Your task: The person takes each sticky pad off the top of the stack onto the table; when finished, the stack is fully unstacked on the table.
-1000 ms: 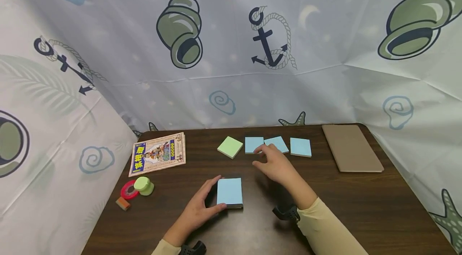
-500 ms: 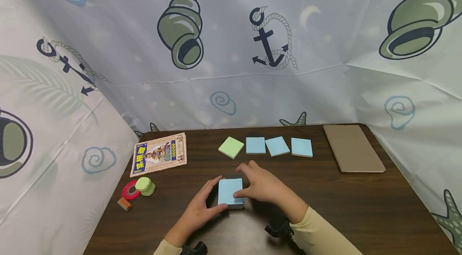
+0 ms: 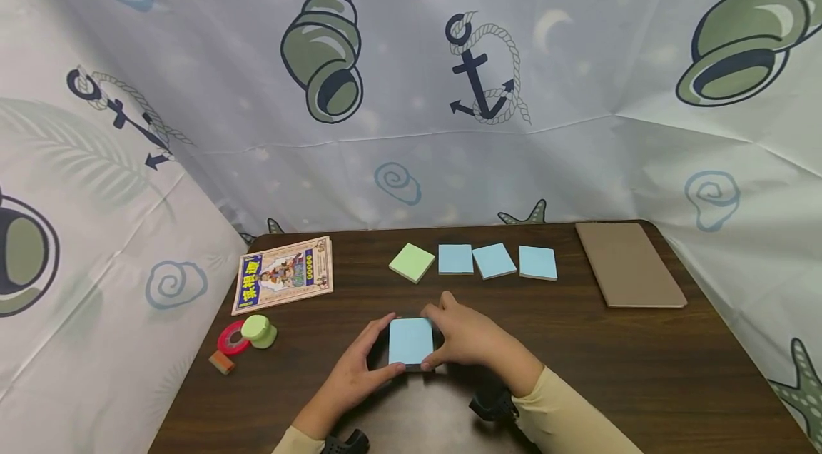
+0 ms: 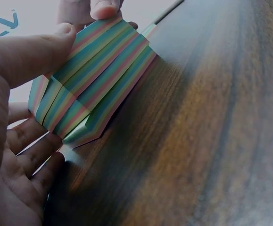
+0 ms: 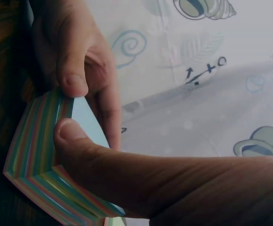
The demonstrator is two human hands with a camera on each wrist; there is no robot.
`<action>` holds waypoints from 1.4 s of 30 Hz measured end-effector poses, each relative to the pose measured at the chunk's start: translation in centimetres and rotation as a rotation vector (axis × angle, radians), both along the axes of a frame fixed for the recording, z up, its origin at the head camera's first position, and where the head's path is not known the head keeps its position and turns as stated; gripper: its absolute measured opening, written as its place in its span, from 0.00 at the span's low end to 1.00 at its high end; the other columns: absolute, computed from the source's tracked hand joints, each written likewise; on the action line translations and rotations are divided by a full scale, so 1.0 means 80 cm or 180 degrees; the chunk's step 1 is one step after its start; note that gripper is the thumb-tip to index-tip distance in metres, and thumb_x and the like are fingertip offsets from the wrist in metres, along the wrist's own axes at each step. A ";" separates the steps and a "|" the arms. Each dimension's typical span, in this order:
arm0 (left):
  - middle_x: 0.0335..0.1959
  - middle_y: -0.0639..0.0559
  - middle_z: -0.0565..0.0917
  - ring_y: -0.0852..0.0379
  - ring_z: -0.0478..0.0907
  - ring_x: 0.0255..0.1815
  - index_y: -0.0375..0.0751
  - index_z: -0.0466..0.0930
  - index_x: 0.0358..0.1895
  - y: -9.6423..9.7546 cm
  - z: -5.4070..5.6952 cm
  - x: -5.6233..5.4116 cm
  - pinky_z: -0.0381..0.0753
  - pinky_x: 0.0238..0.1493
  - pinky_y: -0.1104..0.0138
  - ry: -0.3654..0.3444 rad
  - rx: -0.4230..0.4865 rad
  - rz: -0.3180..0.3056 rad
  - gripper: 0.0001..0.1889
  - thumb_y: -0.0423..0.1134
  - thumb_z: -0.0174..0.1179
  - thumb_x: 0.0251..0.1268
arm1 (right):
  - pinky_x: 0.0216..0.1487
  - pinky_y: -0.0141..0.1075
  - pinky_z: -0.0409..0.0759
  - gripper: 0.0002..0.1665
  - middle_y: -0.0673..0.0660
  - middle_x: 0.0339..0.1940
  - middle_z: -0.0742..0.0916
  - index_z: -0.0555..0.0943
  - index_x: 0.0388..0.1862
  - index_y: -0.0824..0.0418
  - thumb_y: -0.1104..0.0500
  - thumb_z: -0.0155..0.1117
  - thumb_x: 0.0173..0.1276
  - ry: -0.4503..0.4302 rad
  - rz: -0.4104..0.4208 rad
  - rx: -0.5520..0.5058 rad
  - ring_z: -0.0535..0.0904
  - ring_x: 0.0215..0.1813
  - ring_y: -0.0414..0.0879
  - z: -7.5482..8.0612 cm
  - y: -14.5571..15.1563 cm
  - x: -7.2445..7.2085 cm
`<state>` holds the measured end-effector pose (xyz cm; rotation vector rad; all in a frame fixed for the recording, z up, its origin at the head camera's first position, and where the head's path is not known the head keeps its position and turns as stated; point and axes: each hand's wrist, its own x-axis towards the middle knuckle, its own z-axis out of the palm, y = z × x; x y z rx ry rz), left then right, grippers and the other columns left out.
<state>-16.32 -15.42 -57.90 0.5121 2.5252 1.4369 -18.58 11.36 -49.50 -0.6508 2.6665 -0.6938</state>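
A tall stack of sticky note pads (image 3: pixel 410 341) stands on the table in front of the person, with a light blue pad on top. Its sides show coloured stripes in the left wrist view, where the layers (image 4: pixel 98 80) sit slightly uneven. From the left side, the left hand (image 3: pixel 353 368) holds the stack, thumb at the near edge and fingers at the far edge. The right hand (image 3: pixel 475 336) grips it from the right, its thumb at the near right corner. Both thumbs press the striped near side (image 5: pixel 42 136) in the right wrist view.
Behind the stack lie a green pad (image 3: pixel 412 263) and three blue pads, one of them the rightmost pad (image 3: pixel 537 263). A brown notebook (image 3: pixel 629 265) is at right. A booklet (image 3: pixel 282 274), red tape roll (image 3: pixel 231 338), green round container (image 3: pixel 259 331) and orange eraser-like block (image 3: pixel 221 362) are at left.
The right hand has come from the blue pads at the back to the stack. Its thumb has moved from over the top pad to the near edge. The left hand stays in place.
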 end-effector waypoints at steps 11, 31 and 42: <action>0.79 0.65 0.73 0.59 0.69 0.79 0.59 0.63 0.87 0.002 0.001 0.001 0.63 0.85 0.52 0.0024 -0.0006 -0.0001 0.50 0.53 0.80 0.63 | 0.36 0.38 0.74 0.49 0.52 0.48 0.75 0.79 0.73 0.51 0.39 0.89 0.56 0.0184 0.0062 -0.0008 0.75 0.37 0.43 -0.002 0.006 -0.004; 0.78 0.57 0.75 0.54 0.72 0.78 0.52 0.68 0.84 0.004 -0.013 0.005 0.69 0.80 0.61 0.0349 -0.0114 -0.0071 0.45 0.55 0.78 0.67 | 0.55 0.41 0.81 0.45 0.52 0.54 0.81 0.71 0.66 0.58 0.53 0.90 0.58 0.0285 0.0150 -0.0577 0.78 0.51 0.43 -0.017 0.014 -0.002; 0.75 0.63 0.77 0.56 0.73 0.77 0.61 0.74 0.78 0.002 -0.003 0.001 0.70 0.81 0.59 0.0352 -0.0092 -0.0035 0.38 0.55 0.79 0.66 | 0.40 0.31 0.80 0.32 0.61 0.44 0.81 0.70 0.77 0.60 0.62 0.71 0.79 -0.0471 0.0133 -0.2770 0.79 0.39 0.40 -0.089 0.024 -0.020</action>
